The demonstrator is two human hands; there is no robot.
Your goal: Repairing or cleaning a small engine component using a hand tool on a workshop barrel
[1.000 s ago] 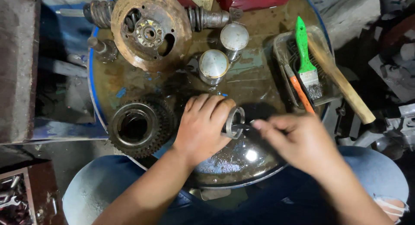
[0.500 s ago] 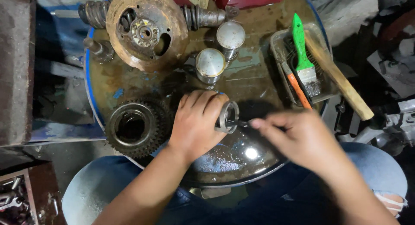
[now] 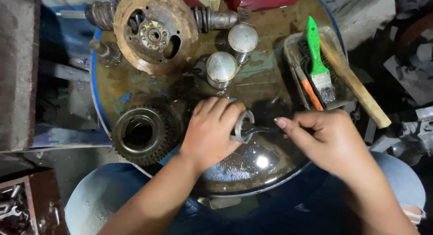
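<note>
My left hand [image 3: 211, 132] grips a small grey metal ring-shaped part [image 3: 242, 125] over the oily top of a blue drum [image 3: 266, 88]. My right hand [image 3: 325, 138] holds a thin dark tool [image 3: 260, 131] whose tip reaches into the ring. A shiny round metal pan [image 3: 252, 167] lies just under both hands at the drum's near edge. The tool's handle is hidden inside my right fist.
A large dark gear [image 3: 140, 133] lies left of my left hand. Behind are a rusty round plate [image 3: 155, 33], two pistons [image 3: 222, 68] [image 3: 242, 39] and a spring shaft [image 3: 215, 18]. A tray [image 3: 291, 48] at right holds a green brush [image 3: 318, 63], an orange tool and a wooden handle [image 3: 356, 88].
The view has shifted slightly. My left hand has turned the ring part a little and my right hand has drawn the tool closer into it.
</note>
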